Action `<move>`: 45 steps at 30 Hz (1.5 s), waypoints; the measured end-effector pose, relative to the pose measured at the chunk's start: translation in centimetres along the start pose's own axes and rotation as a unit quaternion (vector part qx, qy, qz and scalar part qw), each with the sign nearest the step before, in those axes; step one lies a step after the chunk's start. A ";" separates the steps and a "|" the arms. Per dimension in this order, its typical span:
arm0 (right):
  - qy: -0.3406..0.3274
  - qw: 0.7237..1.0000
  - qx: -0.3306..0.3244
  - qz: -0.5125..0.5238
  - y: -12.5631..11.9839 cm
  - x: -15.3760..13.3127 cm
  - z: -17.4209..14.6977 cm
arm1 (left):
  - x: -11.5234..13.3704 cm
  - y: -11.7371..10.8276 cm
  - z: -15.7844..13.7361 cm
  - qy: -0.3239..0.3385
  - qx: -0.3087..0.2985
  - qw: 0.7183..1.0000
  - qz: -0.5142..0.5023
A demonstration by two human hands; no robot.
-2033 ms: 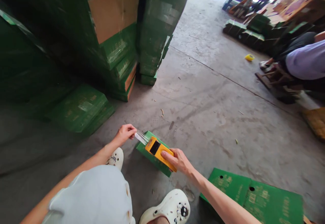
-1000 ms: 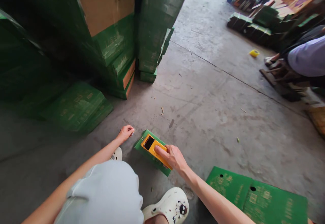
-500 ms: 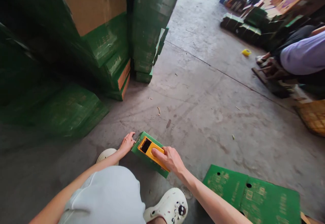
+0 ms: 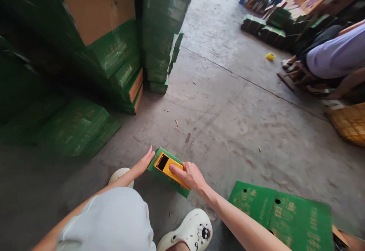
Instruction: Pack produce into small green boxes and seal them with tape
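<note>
A small green cardboard box [image 4: 183, 192] stands on the floor between my feet. My right hand [image 4: 190, 176] is closed around a yellow handheld device [image 4: 176, 178] with a dark rectangular window at its far end, thumb on its upper face. The device lies along the top of the box. At the box's left end is my left hand [image 4: 144, 162], its fingers stretched out and resting against the edge. What lies under the device is hidden.
Green carton stacks [image 4: 119, 49] rise at the left. Flat green cardboard [image 4: 299, 217] lies at the lower right. Farther right, a person in a lilac top [image 4: 336, 53] bends near a wicker basket [image 4: 349, 123] and a yellow tape roll [image 4: 270, 56].
My left hand's fingers have straightened and flattened against the box end. My right hand keeps its hold on the yellow device. The camera view has shifted slightly.
</note>
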State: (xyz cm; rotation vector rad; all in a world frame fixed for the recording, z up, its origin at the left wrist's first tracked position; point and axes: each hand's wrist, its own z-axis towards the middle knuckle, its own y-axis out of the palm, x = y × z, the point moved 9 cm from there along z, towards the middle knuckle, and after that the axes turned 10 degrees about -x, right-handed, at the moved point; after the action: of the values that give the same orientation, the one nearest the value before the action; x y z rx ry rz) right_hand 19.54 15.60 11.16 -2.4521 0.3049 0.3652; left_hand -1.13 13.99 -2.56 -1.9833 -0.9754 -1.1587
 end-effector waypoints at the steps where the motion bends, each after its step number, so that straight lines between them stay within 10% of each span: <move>1: 0.002 1.000 -0.002 0.000 0.0 0.0 0.0 | 0.7 0.0 -0.6 0.034 -0.003 0.999 0.026; 7: 0.000 0.999 -0.031 0.027 -0.2 -0.2 -0.2 | 5.2 2.0 -2.8 0.210 -0.053 0.940 0.265; 14: -0.044 0.992 -0.089 0.079 -0.3 0.4 -1.2 | 5.6 1.8 -1.4 0.177 -0.012 0.883 0.434; 22: 0.050 0.993 -0.064 0.083 1.9 11.1 -7.7 | 5.9 1.8 -2.1 0.148 0.006 0.857 0.494; 33: 0.058 0.998 -0.035 0.019 1.9 11.4 -7.1 | 7.3 1.9 -2.4 0.157 -0.007 0.819 0.551; 45: 0.052 0.997 -0.037 0.030 2.6 12.0 -6.4 | 10.5 13.4 -0.5 0.255 -0.173 0.765 0.566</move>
State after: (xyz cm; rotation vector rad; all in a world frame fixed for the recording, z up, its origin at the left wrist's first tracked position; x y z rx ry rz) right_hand 31.12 8.06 10.58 -2.5449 0.4161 0.2787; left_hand 13.39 9.52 5.04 -1.7968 0.7406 -1.0173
